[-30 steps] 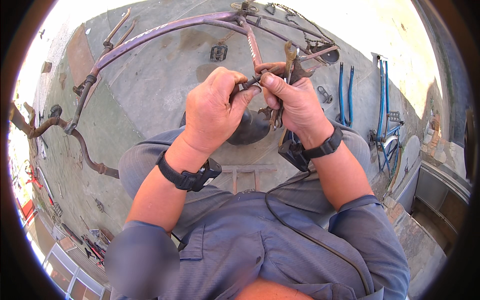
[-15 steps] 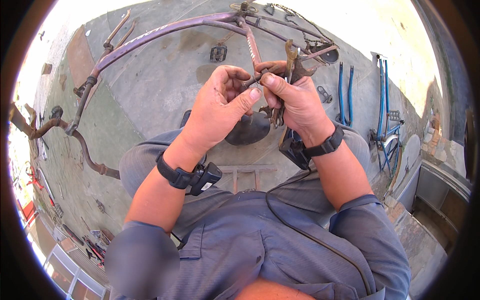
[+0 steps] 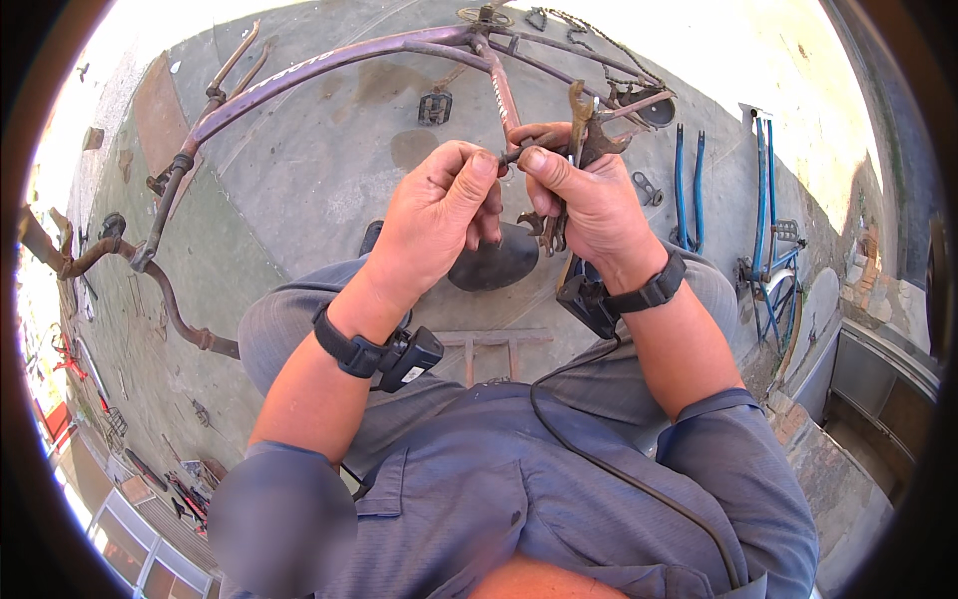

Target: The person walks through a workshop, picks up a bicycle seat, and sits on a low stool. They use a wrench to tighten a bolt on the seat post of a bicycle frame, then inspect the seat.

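Note:
My left hand [image 3: 439, 210] is closed, thumb and forefinger pinching the near end of a short dark bolt-like piece [image 3: 514, 155]. That piece lies at the end of the frame's reddish seat tube [image 3: 506, 100]; my fingers hide how it is fixed. My right hand [image 3: 594, 205] is wrapped round several rusty open-end wrenches [image 3: 604, 143], jaws sticking out above and below the fist. Its thumb and forefinger also touch the bolt-like piece. Below the hands a black saddle [image 3: 496, 262] shows, partly covered by my left fingers.
A purple bicycle frame [image 3: 329, 68] stretches across the far side, with rusty handlebars [image 3: 180, 309] at left. A pedal [image 3: 434, 108] and a chain [image 3: 599, 50] lie on the concrete. Blue frame tubes [image 3: 763, 200] are at right. A low metal stand [image 3: 509, 336] is between my legs.
My left thumb and fingers have shifted up and closed on the end of the bolt-like piece. My right hand and the wrenches have barely moved.

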### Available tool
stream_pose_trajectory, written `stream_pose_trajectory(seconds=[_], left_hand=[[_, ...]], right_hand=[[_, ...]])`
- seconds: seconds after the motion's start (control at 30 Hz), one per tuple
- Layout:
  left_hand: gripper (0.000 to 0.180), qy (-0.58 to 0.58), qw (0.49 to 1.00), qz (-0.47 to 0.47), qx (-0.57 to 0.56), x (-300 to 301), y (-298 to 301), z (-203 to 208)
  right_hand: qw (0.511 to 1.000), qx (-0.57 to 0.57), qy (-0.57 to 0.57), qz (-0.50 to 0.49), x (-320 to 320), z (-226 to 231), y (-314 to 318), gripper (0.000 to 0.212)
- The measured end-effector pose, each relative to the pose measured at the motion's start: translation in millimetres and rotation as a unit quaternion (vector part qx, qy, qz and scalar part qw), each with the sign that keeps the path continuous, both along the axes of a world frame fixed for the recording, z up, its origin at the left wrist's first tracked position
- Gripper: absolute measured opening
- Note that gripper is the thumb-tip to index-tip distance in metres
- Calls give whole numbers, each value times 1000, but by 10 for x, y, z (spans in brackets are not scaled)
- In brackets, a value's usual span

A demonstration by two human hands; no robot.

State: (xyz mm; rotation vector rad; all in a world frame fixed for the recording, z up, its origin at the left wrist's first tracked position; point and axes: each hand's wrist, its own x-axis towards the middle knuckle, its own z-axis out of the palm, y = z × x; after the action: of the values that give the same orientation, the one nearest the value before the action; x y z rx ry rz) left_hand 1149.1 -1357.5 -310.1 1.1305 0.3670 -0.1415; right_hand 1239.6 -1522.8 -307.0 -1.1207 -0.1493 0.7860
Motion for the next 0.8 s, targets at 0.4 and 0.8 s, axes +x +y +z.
stream_pose_trajectory(seconds=[0.4, 0.8], left_hand=[[31, 20, 998, -27, -43, -6, 62, -21], [27, -9, 1000, 1, 8, 1, 11, -11]], right_hand=[[1000, 3, 1, -2, -13, -2, 3, 30], [1000, 8, 12, -7, -3, -15, 2, 29]])
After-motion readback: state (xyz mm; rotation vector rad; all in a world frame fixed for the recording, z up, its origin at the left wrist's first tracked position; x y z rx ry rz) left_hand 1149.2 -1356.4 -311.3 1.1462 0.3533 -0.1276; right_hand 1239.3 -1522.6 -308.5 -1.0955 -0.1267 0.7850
